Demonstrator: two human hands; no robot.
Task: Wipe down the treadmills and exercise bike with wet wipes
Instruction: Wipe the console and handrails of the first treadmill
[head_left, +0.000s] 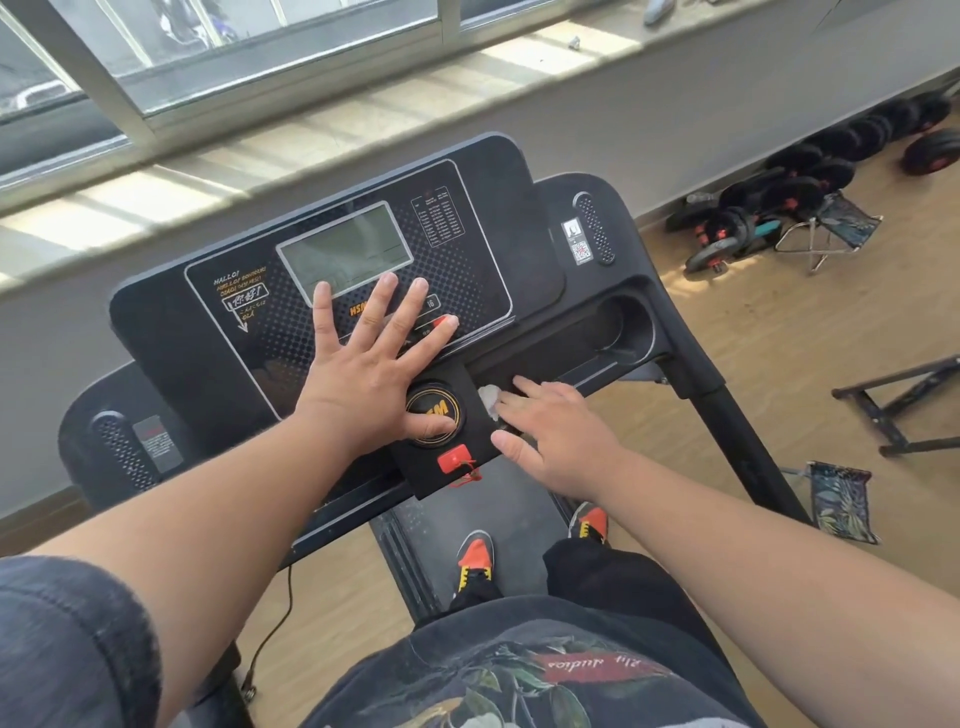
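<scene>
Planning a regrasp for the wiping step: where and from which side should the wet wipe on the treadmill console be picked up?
Probably grip the wet wipe at its bunched white end, which sticks out past the right hand's fingertips, coming from above. It lies crumpled and low on the treadmill console beside the round knob, so a top-down pinch suits it; the rest is hidden under the fingers.

L hand (363, 358) flat, R hand (553, 434) fingers straight.

The wet wipe (488, 400) is mostly hidden under the right hand (556, 436); console (208, 332) print is unreadable.
</scene>
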